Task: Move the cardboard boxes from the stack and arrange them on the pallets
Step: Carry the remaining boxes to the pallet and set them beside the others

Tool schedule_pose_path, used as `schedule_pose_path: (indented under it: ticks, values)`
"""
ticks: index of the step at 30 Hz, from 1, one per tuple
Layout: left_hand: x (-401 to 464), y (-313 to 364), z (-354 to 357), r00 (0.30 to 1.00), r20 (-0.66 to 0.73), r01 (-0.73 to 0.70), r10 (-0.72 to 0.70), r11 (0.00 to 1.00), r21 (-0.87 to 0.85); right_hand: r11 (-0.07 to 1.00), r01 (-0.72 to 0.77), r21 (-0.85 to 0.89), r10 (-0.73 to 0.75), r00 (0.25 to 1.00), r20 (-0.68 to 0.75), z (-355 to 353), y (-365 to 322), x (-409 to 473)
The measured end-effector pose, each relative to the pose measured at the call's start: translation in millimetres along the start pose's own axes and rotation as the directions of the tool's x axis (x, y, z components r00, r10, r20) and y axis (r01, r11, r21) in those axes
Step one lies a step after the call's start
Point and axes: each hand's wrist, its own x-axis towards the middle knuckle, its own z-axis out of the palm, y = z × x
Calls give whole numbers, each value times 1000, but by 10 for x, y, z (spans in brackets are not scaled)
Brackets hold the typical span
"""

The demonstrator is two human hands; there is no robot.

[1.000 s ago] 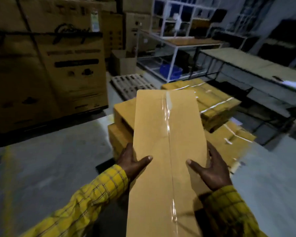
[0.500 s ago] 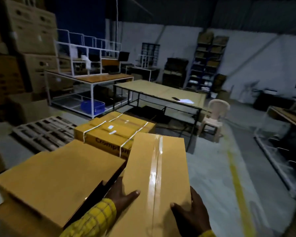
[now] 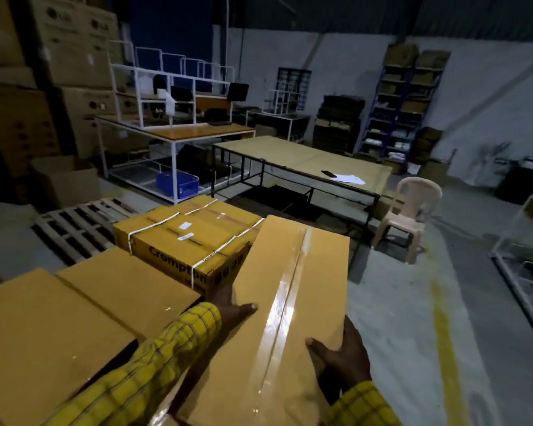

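1. You have swung round from the big stack; the taped box (image 3: 290,302) you carry now hangs just right of the strapped boxes (image 3: 191,238), so set-down looks close.
2. Your left hand (image 3: 233,305) grips its left edge, your right hand (image 3: 342,355) its near right edge, thumbs on top.
3. The bare pallet (image 3: 74,226) lies far left.

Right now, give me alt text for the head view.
Both hands, left hand and right hand, hold a long taped cardboard box by its sides. Left of it lie stacked boxes, a strapped Crompton box and an empty pallet.
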Motion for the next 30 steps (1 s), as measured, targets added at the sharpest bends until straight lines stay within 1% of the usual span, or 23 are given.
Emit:
schedule_pose_path:
  ticks: [4,6,8,10,13,17,19,21,26,30]
  values:
    - [407,414,314,994,-109,1,11,994,110,997,20,-72,-13,995,95,-305,204,736]
    - [634,599,461,993,-120,7,11,989,148,997,15,-73,-6,992,128,-428,322,1057]
    - [893,719,567,995,-98,33,-16,984,176,998,-2,-67,12,988,152,-563,358,1313]
    - [1253,681,640,996,-84,41,-24,978,204,999,-12,-47,21,981,195,-670,352,1546]
    - [1960,356,754,997,-58,60,-47,968,243,1000,-18,-11,20,974,227,-732,372,1890]
    - [2353,766,737,998,-50,58,-47,963,263,999,-25,37,17,975,221,-642,394,2406]
    - [2677,859,746,998,-60,28,-13,967,255,998,-21,53,8,975,220,-566,439,2724]
    - [3043,935,756,999,-41,35,-26,972,231,999,-8,53,-4,976,218,-497,434,3062]
    - [4109,927,877,1000,14,7,-10,983,181,998,-37,47,28,983,181,-211,587,4032]
    - [4767,907,927,998,52,37,-48,981,190,993,-100,58,86,974,208,48,689,4613]
